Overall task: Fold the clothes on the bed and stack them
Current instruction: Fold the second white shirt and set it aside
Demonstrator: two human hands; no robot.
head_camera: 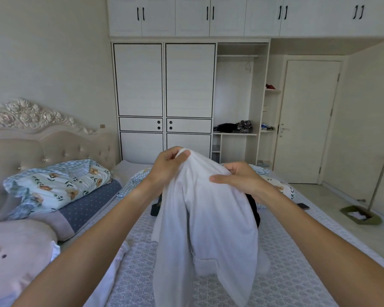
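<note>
A white garment [211,229] hangs in the air over the bed [286,273], held up by both hands. My left hand [167,165] pinches its top edge at the highest point. My right hand [237,177] grips the cloth a little lower and to the right, thumb across the front. The garment's lower end drapes down onto the patterned bed cover. Behind it lies a dark garment [254,209], mostly hidden. Another white cloth [118,260] lies on the bed's left side by the pillows.
A folded floral quilt [58,187] sits on blue-dotted pillows [91,207] at the left, with a pink cushion [16,251] nearer. A phone [303,206] lies at the bed's right edge. A dustpan [361,216] stands on the floor. The wardrobe [164,96] faces me.
</note>
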